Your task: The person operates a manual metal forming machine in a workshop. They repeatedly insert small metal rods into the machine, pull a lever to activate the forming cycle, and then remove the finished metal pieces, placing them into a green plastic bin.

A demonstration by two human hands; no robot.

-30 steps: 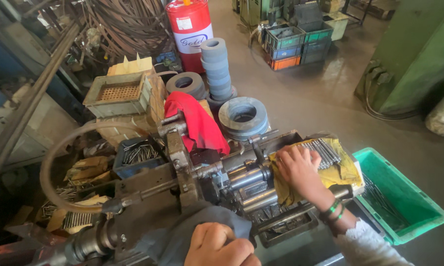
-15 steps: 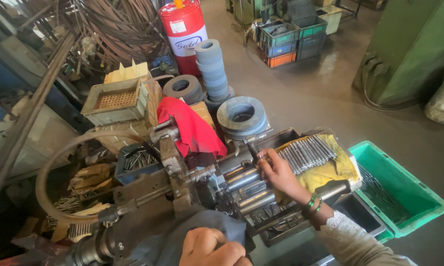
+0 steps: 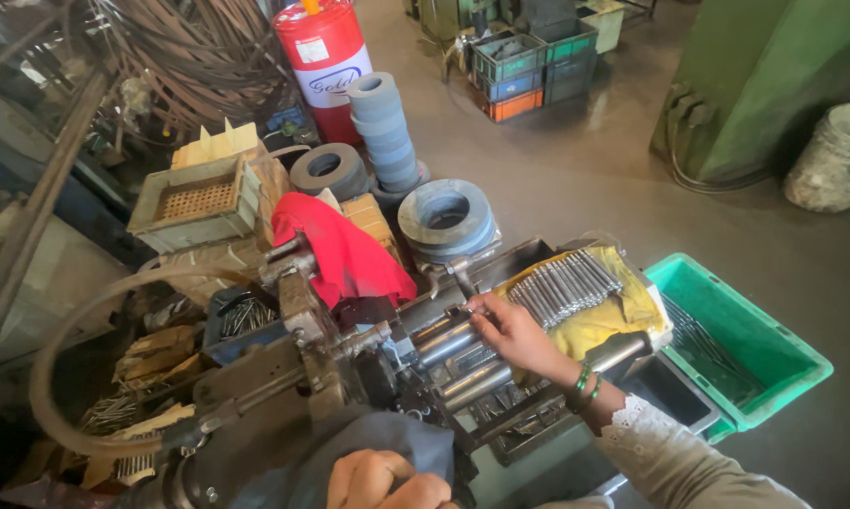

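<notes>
Right hand, fingers pinched at the machine's steel rollers, sits nearer the metal rods at its 2 o'clock, their long axes running 2-to-8; left hand grips dark cloth.

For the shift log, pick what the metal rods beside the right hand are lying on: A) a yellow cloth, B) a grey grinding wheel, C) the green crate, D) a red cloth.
A: the row of metal rods rests on the yellow cloth atop the machine, just past the right hand; the red cloth lies further left.
</notes>
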